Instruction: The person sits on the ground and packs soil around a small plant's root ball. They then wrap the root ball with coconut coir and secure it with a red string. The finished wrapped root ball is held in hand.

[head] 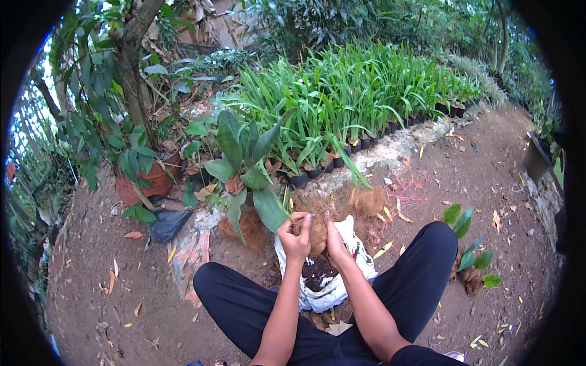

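Observation:
Between both hands is a round ball of brown coconut fibre (pixel 317 237), held above an open white sack (pixel 327 297). My left hand (pixel 295 238) grips the ball's left side, thumb on top. My right hand (pixel 335 240) presses against its right side, fingers pointing away from me. A thin green stem and a broad leaf (pixel 269 208) reach to my left fingers; whether they grow from the ball I cannot tell. Dark soil (pixel 316 272) lies inside the sack. Loose coconut fibre (pixel 366 201) is heaped beyond it, with another clump (pixel 247 231) to the left.
Red string (pixel 407 187) lies tangled on the ground. Fibre-wrapped seedlings (pixel 471 277) rest right of my right knee. Ahead stand a broad-leaved plant (pixel 242 151) and rows of grassy plants in black bags (pixel 300 179). A red pot (pixel 151 183) stands left, a dark pot (pixel 535 158) right.

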